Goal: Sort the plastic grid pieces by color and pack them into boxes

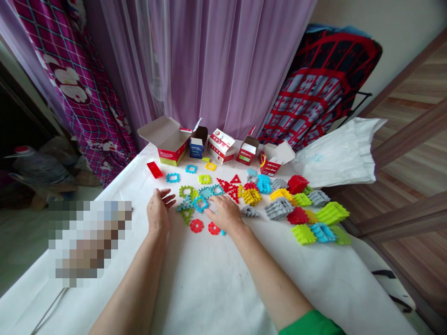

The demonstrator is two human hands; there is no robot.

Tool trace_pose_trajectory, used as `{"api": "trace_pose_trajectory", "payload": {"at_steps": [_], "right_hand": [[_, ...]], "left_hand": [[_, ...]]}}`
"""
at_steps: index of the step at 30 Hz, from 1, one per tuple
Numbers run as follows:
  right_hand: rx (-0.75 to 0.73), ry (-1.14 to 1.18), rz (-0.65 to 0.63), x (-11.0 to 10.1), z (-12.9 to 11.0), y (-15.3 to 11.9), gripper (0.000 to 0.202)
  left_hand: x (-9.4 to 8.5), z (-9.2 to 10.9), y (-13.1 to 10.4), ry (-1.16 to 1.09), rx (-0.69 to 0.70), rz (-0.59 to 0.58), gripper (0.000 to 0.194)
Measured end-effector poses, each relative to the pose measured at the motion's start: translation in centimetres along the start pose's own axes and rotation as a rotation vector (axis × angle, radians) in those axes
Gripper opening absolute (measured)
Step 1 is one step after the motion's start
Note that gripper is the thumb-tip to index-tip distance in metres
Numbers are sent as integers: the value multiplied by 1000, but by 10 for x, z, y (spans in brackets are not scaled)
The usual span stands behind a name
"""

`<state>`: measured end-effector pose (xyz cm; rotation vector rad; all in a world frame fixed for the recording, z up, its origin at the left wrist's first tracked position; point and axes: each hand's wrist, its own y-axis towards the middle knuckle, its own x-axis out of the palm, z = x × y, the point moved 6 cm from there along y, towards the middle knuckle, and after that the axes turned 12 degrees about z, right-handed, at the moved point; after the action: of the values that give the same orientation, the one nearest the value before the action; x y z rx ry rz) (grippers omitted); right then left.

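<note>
My left hand (159, 209) is open at the left of the loose plastic pieces, its fingers apart and nothing in them. My right hand (224, 213) lies over the pieces with its fingers spread, its fingertips near a blue square frame (201, 204); whether it touches that piece is not clear. Around them are a green square (186, 191), a green triangle (187, 215) and red triangles (228, 186). Two red discs, one on the left (197, 226) and one by my right wrist (213, 228), lie nearer to me.
Stacks of coloured pieces (279, 208) fill the table's right side, beside a white bag (338, 151). Open cartons, among them a red and yellow box (173, 153), line the back edge. A red block (154, 170) lies back left. Something pixelated (92, 242) is at the left edge.
</note>
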<state>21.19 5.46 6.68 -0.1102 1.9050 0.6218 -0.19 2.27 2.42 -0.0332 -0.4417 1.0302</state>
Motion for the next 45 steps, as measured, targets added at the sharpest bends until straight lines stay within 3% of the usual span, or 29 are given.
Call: {"api": "trace_pose_trajectory", "payload": {"at_steps": [3, 6, 10, 16, 21, 28, 37, 45], "right_hand": [[41, -77, -56, 12, -15, 6, 38], [33, -74, -77, 18, -18, 7, 35], [-35, -29, -96, 14, -6, 7, 44], [8, -163, -111, -6, 18, 3, 42], [-60, -35, -111, -4, 22, 2, 56], [-133, 83, -65, -4, 29, 5, 57], [-169, 13, -212, 3, 30, 11, 54], [-173, -21, -239, 1, 31, 17, 46]], "left_hand": [[-1, 0, 3, -1, -1, -2, 41], [-1, -1, 4, -4, -2, -5, 42], [1, -3, 3, -8, -13, -21, 42], [3, -3, 0, -11, -41, -15, 38], [2, -2, 1, 0, -33, -12, 37], [3, -3, 2, 10, -22, -23, 39], [3, -3, 2, 6, -42, -17, 33], [3, -1, 0, 7, -53, -12, 29]]}}
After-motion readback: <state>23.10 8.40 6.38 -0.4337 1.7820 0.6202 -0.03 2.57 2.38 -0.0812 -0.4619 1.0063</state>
